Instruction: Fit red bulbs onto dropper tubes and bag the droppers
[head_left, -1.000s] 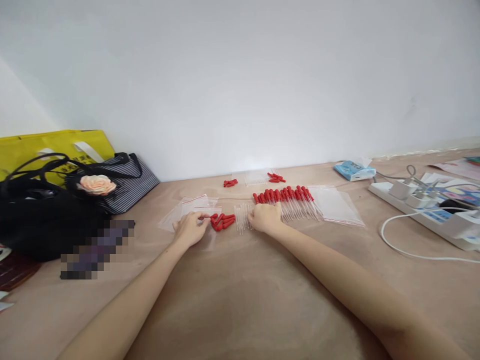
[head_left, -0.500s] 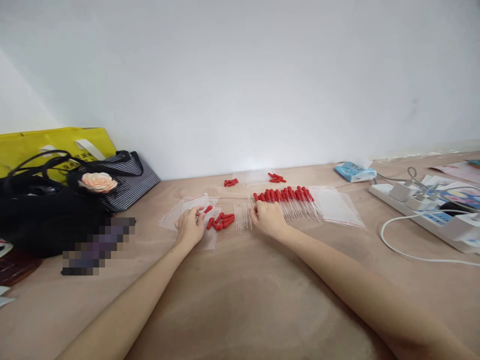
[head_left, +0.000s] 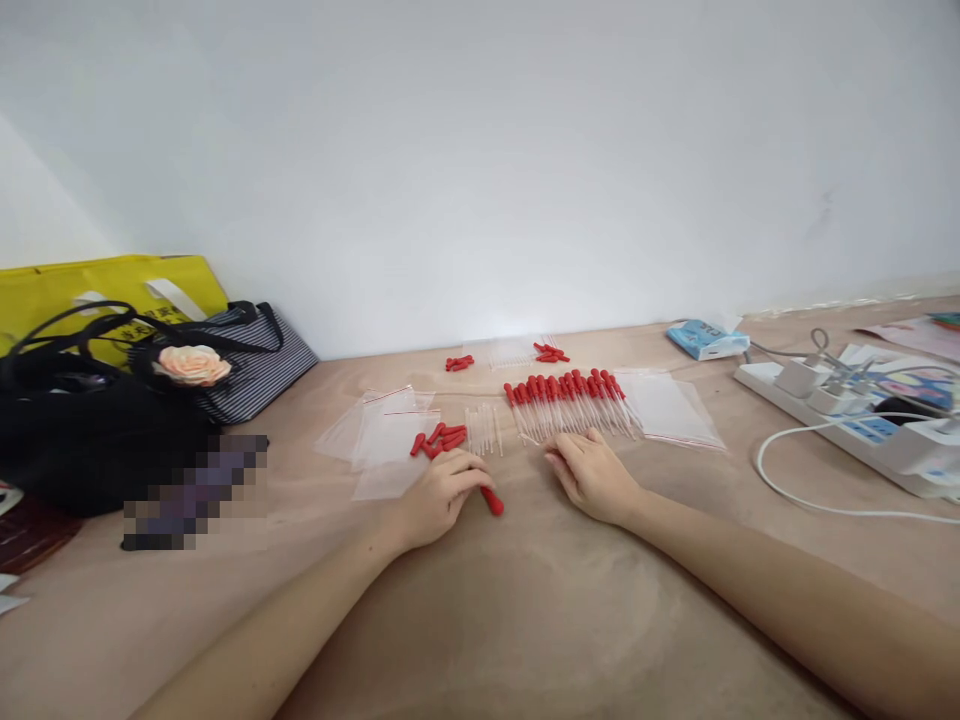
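Observation:
My left hand point(head_left: 435, 497) rests on the table, closed, pinching one red rubber bulb point(head_left: 492, 501) that sticks out to the right of its fingertips. My right hand point(head_left: 592, 476) lies a little to the right with its fingers curled. It appears to pinch a thin clear dropper tube point(head_left: 531, 438) that points toward the far left. Just beyond the hands lie a small pile of loose red bulbs point(head_left: 444, 438), a few bare clear tubes point(head_left: 484, 428) and a row of several finished red-capped droppers point(head_left: 568, 400).
Small zip bags lie at the left point(head_left: 381, 436) and right point(head_left: 671, 410) of the droppers. More bulbs point(head_left: 460, 364) and tubes point(head_left: 514, 353) lie near the wall. Dark bags point(head_left: 97, 430) stand far left. A power strip with plugs and a white cable point(head_left: 847, 420) and a tissue pack point(head_left: 707, 340) are at the right.
Both hands have drawn back toward me from the bulb pile and the tubes. The left hand now carries one red bulb, and the right has come off the bare tubes.

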